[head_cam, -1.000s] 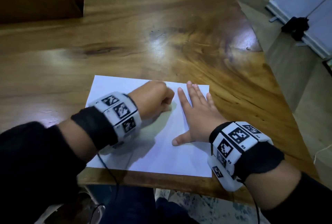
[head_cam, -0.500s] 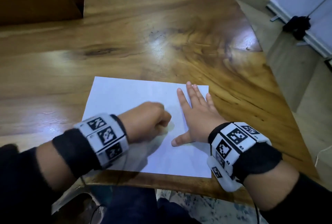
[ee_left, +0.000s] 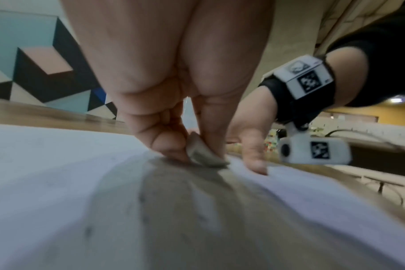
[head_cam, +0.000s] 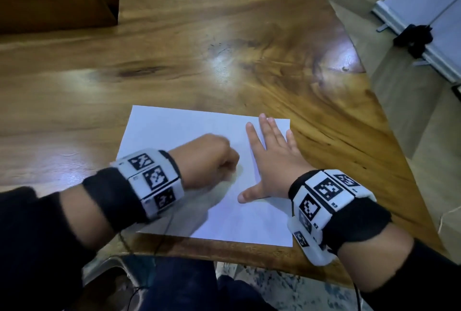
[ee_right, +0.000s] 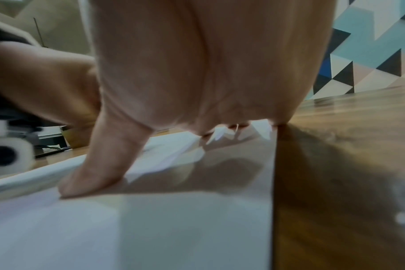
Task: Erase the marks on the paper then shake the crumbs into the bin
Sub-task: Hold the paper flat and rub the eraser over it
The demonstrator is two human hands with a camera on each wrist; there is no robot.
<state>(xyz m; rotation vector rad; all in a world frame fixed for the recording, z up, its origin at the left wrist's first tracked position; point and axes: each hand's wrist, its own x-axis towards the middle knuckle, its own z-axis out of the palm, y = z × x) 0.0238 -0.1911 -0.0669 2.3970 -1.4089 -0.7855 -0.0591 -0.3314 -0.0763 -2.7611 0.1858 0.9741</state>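
A white sheet of paper [head_cam: 174,128] lies on the wooden table [head_cam: 224,36] near its front edge. My left hand [head_cam: 212,158] is fisted over the sheet's middle. The left wrist view shows it pinching a small grey-white eraser [ee_left: 203,153] whose lower edge touches the paper [ee_left: 58,164]. Faint grey specks dot the sheet in front of that camera. My right hand [head_cam: 272,158] lies flat with fingers spread on the right part of the paper [ee_right: 150,228]. Its thumb [ee_right: 99,164] presses down on the sheet.
A brown cardboard box [head_cam: 55,3] stands at the table's back left. The table's right edge [head_cam: 389,116] runs diagonally close to my right hand, with floor beyond. A white board on a stand [head_cam: 429,18] is at far right.
My left hand with the eraser slid back toward me across the paper, then slightly forward again. My right hand stayed flat in the same place.
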